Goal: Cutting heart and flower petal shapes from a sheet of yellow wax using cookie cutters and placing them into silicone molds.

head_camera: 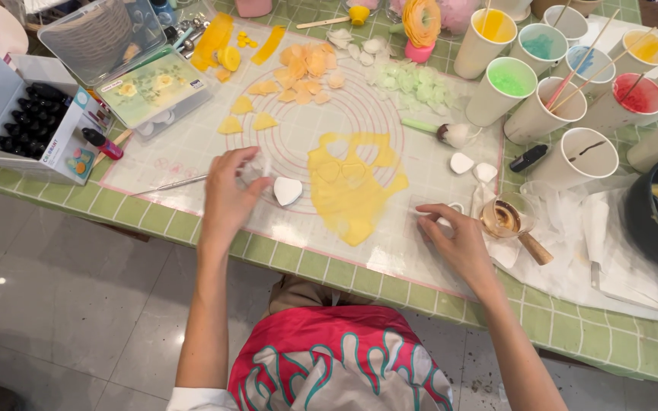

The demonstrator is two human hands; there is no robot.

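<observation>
Head view shows the left hand (230, 194) pinching a small clear piece just left of the white heart-shaped cutter (288, 190), the right hand (458, 240) loosely open near the flat yellow wax sheet (352, 190); gentle pulling seems wise.

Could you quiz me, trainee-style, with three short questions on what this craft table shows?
1. True or false: the left hand is beside the white heart-shaped cutter.
2. Which colour is the thin wax sheet spread on the round-marked silicone mat? A blue, B yellow, C red.
3. Fill in: the right hand rests next to a small clear glass cup with a ____ handle.

Key: 1 true. 2 B. 3 wooden.
</observation>
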